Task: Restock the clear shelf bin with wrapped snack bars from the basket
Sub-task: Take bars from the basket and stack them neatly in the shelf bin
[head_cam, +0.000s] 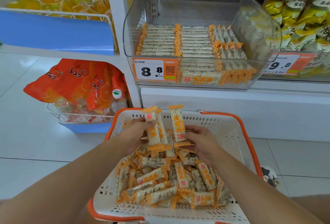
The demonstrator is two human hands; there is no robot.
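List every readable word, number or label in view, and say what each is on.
"8 8": price tag on the clear shelf bin.
"9.8": neighbouring price tag to the right.
QR code and small print on the first tag: too small to read.
Orange characters on the snack bars, Chinese characters on the orange bags and yellow packs: not legible enough to quote.

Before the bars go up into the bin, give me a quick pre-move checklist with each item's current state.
1. Left hand grips bars: ok, at least two, upright.
2. Right hand grips a bar: ok, one, upright.
3. Held bars clear of the basket pile: ok, lifted above it.
4. Bin has room: ok, space above the neat rows.
5. Path up to the bin's open top: ok, nothing in between.
6. Held wrappers intact: cannot tell.
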